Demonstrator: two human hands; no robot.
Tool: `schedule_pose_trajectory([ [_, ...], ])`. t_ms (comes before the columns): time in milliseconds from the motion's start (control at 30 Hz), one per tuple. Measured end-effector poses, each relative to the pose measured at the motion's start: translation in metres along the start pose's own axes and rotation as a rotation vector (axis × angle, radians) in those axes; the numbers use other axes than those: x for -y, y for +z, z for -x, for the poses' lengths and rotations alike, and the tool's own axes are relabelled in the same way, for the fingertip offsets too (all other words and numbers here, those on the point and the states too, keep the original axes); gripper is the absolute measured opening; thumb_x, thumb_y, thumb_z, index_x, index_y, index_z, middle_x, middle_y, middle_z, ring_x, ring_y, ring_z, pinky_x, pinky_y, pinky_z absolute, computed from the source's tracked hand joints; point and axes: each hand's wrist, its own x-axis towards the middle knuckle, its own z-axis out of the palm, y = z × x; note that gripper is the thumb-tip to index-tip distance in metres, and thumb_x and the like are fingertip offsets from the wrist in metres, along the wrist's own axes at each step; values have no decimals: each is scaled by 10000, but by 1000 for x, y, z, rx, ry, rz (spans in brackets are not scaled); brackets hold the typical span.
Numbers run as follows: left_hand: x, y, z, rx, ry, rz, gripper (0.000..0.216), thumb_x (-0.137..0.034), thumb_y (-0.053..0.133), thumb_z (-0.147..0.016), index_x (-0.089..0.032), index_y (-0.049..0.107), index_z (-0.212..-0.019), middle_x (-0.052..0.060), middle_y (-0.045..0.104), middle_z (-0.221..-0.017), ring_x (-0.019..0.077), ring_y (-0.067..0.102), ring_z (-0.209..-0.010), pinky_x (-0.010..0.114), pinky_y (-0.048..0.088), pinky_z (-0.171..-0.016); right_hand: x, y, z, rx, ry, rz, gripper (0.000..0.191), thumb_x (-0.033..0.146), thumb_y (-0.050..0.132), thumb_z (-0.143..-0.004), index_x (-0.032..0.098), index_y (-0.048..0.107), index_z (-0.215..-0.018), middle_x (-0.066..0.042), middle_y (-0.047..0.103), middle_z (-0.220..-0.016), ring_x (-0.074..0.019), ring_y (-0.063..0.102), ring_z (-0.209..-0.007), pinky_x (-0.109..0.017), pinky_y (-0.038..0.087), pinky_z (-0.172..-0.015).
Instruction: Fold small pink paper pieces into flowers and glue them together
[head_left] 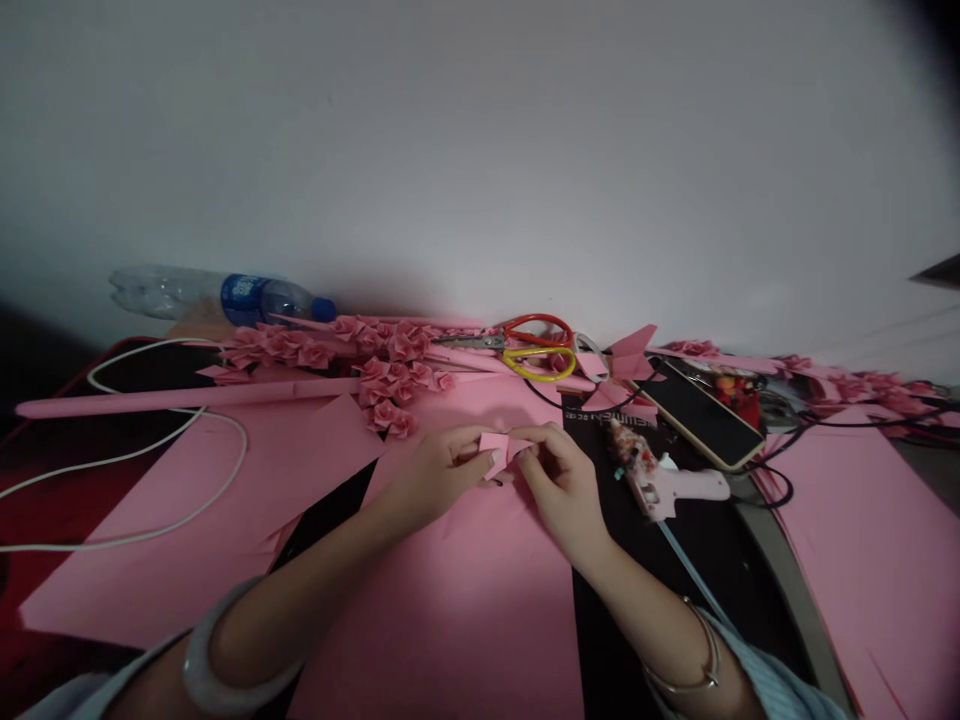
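A small folded piece of pink paper [493,452] is pinched between my two hands over a large pink sheet [465,610]. My left hand [442,468] grips its left side, thumb in front and fingers behind. On the other side, my right hand [559,480] is closed on the paper's right edge with thumb and fingertips. Just behind the hands lies a cluster of folded pink paper roses [394,390]. Scissors [525,347] with one red and one yellow handle rest beyond them.
A glue gun [667,485] with a clear glue stick lies right of my hands, near a phone [701,412]. A plastic bottle [244,295] lies by the wall. A rolled pink paper tube [187,397], a white cable [232,470] and more pink sheets [870,540] surround the work area.
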Motion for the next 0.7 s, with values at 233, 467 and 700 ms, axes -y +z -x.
schedule_pose_trajectory([
  [233,-3,0,1,8,-2,-70,121,-271,594,-812,-167,656,-805,8,657,-806,149,618,-793,241,519,-728,1,0,0,-44,-65,45,214,82,563,-794,187,727,-882,9,550,-718,-140,511,-623,-251,396,-562],
  [467,-6,1,1,-21,10,-134,172,-308,571,-815,-174,597,-710,-11,597,-713,137,563,-720,224,470,-673,1,0,0,-58,-141,65,191,71,601,-791,200,722,-866,-38,602,-857,-164,598,-736,-260,464,-583],
  [700,-1,-2,-1,-109,-61,64,235,-402,654,-770,-170,685,-794,2,623,-737,157,597,-735,287,530,-731,-1,1,0,58,-293,168,336,62,542,-841,198,698,-1105,-121,676,-1123,-229,651,-1068,-389,530,-942],
])
